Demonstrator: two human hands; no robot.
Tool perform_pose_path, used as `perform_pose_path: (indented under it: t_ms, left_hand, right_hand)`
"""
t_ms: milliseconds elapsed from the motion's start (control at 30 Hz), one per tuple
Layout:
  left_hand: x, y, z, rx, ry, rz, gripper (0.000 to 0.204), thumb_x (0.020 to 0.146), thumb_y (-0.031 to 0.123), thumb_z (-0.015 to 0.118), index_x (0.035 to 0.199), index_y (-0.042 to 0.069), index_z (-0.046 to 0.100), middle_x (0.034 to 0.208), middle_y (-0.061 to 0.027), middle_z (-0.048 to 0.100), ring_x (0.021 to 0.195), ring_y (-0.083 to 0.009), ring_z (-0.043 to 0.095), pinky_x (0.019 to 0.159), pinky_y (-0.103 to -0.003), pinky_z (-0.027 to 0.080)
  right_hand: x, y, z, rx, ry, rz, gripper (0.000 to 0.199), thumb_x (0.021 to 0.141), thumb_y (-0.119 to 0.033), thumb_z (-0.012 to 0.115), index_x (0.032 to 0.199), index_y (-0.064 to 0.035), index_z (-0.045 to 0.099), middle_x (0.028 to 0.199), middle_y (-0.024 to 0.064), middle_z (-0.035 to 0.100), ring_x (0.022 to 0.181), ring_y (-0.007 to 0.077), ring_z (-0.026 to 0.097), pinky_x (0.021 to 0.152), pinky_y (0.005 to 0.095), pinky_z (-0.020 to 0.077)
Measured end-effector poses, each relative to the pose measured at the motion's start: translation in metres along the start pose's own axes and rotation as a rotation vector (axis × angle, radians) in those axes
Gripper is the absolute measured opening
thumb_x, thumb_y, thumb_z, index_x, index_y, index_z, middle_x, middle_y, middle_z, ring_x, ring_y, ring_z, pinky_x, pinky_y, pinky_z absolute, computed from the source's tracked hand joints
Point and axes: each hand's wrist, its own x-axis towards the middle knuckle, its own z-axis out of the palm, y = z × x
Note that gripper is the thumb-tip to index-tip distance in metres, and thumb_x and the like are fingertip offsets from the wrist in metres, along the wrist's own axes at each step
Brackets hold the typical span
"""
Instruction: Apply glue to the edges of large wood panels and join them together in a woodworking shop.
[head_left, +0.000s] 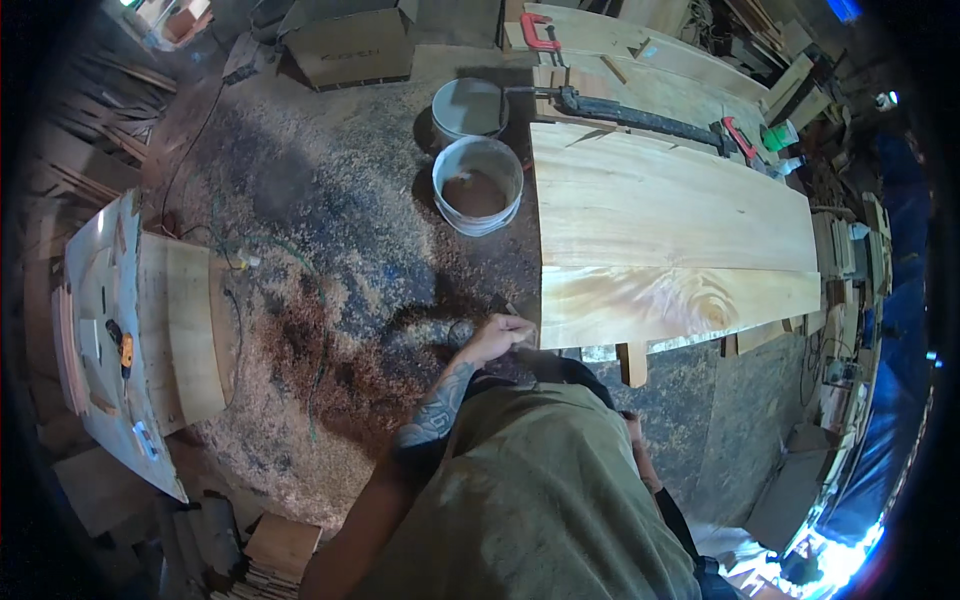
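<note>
My left hand (495,338) is closed in a fist-like grip just off the left end of a pale wooden panel (660,210). A small dark flat piece (503,304) shows past its knuckles; what the fingers hold cannot be made out. The panel lies on the bench, with a wavy, knotted grain along its near strip. Down at my right side, against the green apron (540,490), is my right hand (635,430). Its fingers are mostly hidden by the apron, and it stays apart from the panel.
Two buckets stand left of the bench, a white one (480,220) holding brown dust and another (468,105) behind it. A long dark bar clamp (640,116) and a red clamp (541,35) lie beyond the panel. Sawdust covers the floor. An orange tool (126,350) rests on the left table.
</note>
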Motion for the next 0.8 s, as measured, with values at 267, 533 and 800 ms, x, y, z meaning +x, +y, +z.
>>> perform_pose_path:
  t_ms: [267, 533, 800]
  left_hand:
    - [-0.007, 0.017, 0.005, 0.050, -0.041, -0.063, 0.032, 0.097, 0.024, 0.070, 0.116, -0.001, 0.072, 0.102, -0.0028, 0.073, 0.092, -0.0098, 0.064, 0.081, -0.027, 0.051]
    - [0.001, -0.008, 0.009, -0.083, -0.092, -0.002, 0.034, 0.100, 0.030, 0.064, 0.115, 0.000, 0.072, 0.095, 0.0010, 0.071, 0.081, -0.0080, 0.060, 0.073, -0.026, 0.049]
    - [-0.012, 0.021, 0.023, 0.284, 0.021, 0.125, 0.034, 0.098, 0.029, 0.066, 0.096, -0.003, 0.077, 0.077, -0.0031, 0.072, 0.072, -0.0088, 0.060, 0.070, -0.028, 0.050]
  right_hand:
    - [-0.015, 0.004, 0.000, 0.034, 0.014, -0.019, 0.030, 0.086, -0.028, 0.071, 0.099, -0.0011, 0.074, 0.096, 0.0163, 0.076, 0.093, 0.0260, 0.073, 0.083, 0.0361, 0.0556]
    - [-0.065, -0.087, -0.021, 0.182, 0.342, 0.056, 0.018, 0.090, -0.017, 0.069, 0.088, 0.0001, 0.071, 0.080, 0.0086, 0.074, 0.076, 0.0165, 0.070, 0.074, 0.0328, 0.0555]
    - [-0.107, -0.225, -0.067, 0.059, 0.523, -0.456, 0.026, 0.082, -0.011, 0.076, 0.104, -0.0014, 0.066, 0.095, 0.0124, 0.068, 0.087, 0.0224, 0.065, 0.080, 0.0358, 0.0515]
